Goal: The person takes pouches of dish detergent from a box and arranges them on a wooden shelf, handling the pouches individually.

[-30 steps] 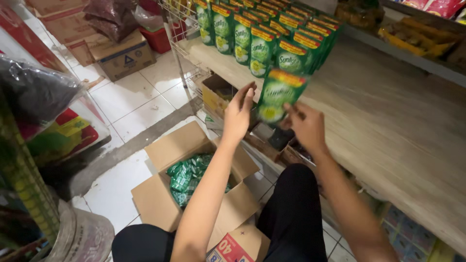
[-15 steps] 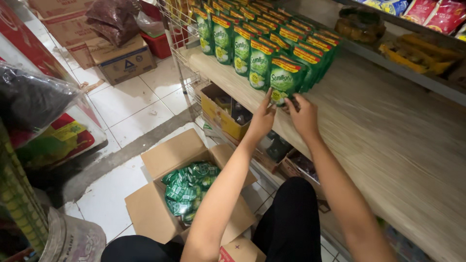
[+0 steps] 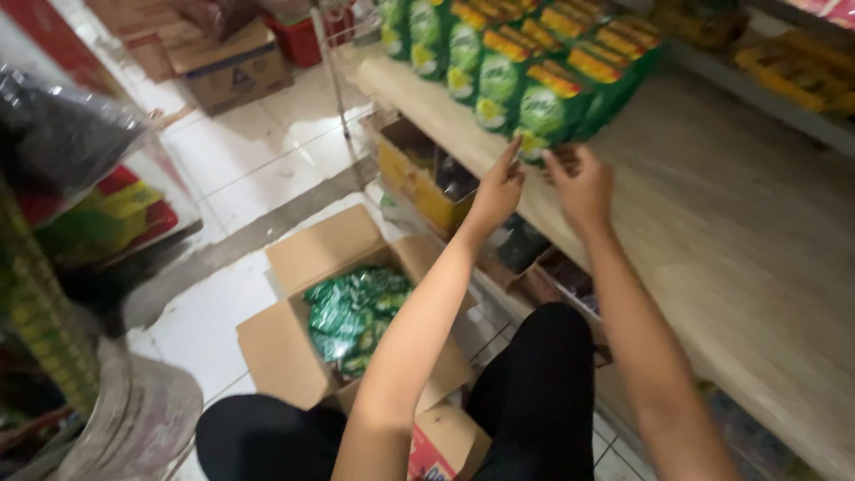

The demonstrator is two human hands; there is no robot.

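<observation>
A: Where were the hands?

B: Both up at the front green pouch (image 3: 545, 120), which stood at the near end of its row on the wooden shelf (image 3: 712, 232). Left hand (image 3: 499, 191) pinched its lower left edge, right hand (image 3: 581, 183) had fingers on the lower right, lightly curled.

A: Steady?

B: Blurred; it seemed upright, leaning on the pouches behind.

A: How to do it well?

B: My judgement: seat the base flat, face square with the neighbours, press back gently, release both sides together.

A: More stock?

B: Green packets filled the open cardboard box (image 3: 294, 343) on the floor, beside the knee.
</observation>
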